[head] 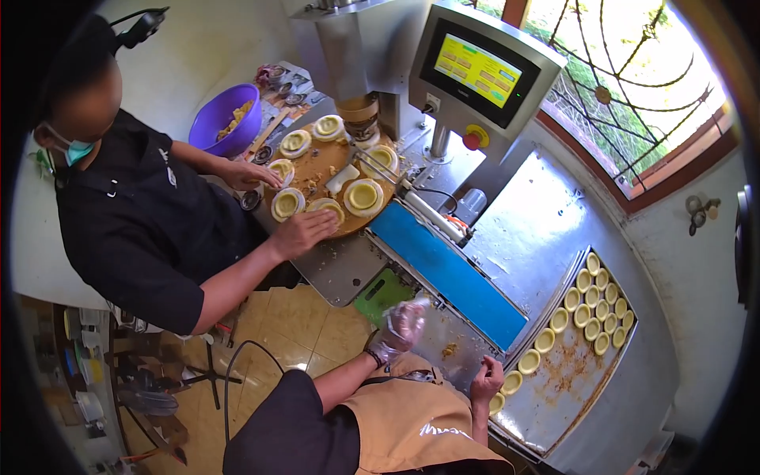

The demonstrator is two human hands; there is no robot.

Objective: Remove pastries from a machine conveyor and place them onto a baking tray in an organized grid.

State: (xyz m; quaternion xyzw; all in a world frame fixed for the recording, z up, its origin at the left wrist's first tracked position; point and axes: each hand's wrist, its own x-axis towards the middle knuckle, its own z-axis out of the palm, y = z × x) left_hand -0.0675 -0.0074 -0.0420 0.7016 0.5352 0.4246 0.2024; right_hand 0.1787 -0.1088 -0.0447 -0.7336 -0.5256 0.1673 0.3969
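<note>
My left hand (405, 326), in a clear plastic glove, is raised with bent fingers beside the near edge of the blue conveyor belt (445, 273). Whether it holds anything cannot be made out. My bare right hand (487, 380) has its fingers curled in, with nothing visible in them. It is by the left edge of a metal baking tray (549, 415). Pale yellow tart shells (559, 320) line that edge, and several more stand grouped at the tray's far end. Below my left hand lies a green cutting board (383, 297).
A co-worker's hands (306, 231) touch dough-filled moulds (288, 203) on a round brown turntable (314, 160) under a press (356, 113). A control screen (478, 71) and red stop button (471, 140) stand behind. A purple bowl (208, 113) holds dough. Crumbs (449, 350) lie on the metal.
</note>
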